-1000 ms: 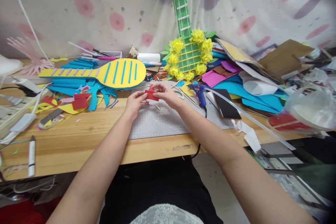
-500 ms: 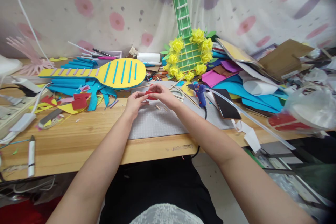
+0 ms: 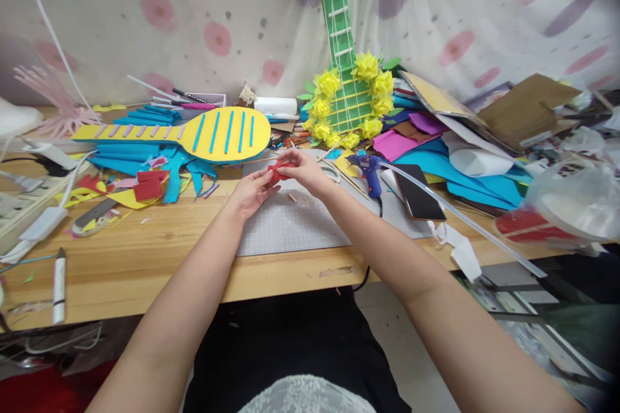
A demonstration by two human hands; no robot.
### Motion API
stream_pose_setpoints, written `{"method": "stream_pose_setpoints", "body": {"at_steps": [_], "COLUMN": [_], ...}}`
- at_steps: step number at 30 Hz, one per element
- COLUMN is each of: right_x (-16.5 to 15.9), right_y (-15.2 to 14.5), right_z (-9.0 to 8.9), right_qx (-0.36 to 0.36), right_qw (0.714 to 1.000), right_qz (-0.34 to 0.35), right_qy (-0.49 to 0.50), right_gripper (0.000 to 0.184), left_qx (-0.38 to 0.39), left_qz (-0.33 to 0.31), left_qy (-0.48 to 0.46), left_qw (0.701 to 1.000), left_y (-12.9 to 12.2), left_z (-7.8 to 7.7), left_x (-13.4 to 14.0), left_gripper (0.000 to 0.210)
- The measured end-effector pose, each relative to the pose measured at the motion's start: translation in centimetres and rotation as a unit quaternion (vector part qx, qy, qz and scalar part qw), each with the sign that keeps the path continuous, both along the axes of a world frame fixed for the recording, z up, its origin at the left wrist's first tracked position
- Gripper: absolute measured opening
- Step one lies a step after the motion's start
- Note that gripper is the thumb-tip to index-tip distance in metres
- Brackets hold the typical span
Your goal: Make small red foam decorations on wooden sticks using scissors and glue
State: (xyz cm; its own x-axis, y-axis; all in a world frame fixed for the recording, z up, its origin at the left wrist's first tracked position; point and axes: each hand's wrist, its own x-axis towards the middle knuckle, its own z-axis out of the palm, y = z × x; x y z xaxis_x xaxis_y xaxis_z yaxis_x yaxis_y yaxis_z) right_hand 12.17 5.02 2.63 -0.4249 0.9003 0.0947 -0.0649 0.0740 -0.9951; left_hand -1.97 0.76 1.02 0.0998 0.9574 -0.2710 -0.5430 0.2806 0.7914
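Compared with a second ago, when the red paper (image 3: 277, 173) showed a flat face, it now looks bunched, which suggests it is being folded or shaped. It is held above the far-left part of the mat (image 3: 290, 232). The left hand (image 3: 252, 193) pinches one side, its palm partly upward; the right hand (image 3: 307, 174) grips the other, fingers arched over. Both forearms reach forward, converging over the mat.

Both hands (image 3: 308, 173) pinching a red piece (image 3: 276, 173), gray mat (image 3: 290, 230) beneath, blue glue gun (image 3: 372, 177) nearby
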Motion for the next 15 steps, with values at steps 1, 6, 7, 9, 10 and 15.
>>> {"method": "stream_pose_setpoints", "body": {"at_steps": [1,6,7,9,10,15], "right_x": [0.02,-0.16,-0.23,-0.41,-0.50,-0.81], "right_y": [0.02,0.08,0.09,0.10,0.10,-0.02], "right_z": [0.06,0.09,0.09,0.12,0.15,0.31], "right_qx": [0.001,0.003,0.003,0.003,0.003,-0.008], "right_qw": [1.000,1.000,1.000,1.000,1.000,1.000], "right_qz": [0.002,0.014,0.014,0.015,0.016,0.027], "right_qy": [-0.001,-0.012,-0.013,-0.014,-0.014,-0.004], "right_gripper": [0.025,0.026,0.026,0.025,0.025,0.026], "left_qx": [-0.004,-0.023,-0.025,-0.028,-0.029,-0.030], "left_qz": [0.004,0.011,0.007,-0.001,-0.004,-0.004], "left_qy": [-0.004,-0.023,-0.027,-0.037,-0.043,-0.069], "left_qw": [1.000,0.999,0.999,0.999,0.999,0.997], "left_y": [0.02,0.01,0.00,-0.01,-0.01,-0.02], "left_z": [-0.05,-0.19,-0.20,-0.22,-0.23,-0.24], "left_x": [0.00,0.04,0.03,-0.01,-0.03,-0.08], "left_gripper": [0.009,0.011,0.011,0.012,0.012,0.009]}}
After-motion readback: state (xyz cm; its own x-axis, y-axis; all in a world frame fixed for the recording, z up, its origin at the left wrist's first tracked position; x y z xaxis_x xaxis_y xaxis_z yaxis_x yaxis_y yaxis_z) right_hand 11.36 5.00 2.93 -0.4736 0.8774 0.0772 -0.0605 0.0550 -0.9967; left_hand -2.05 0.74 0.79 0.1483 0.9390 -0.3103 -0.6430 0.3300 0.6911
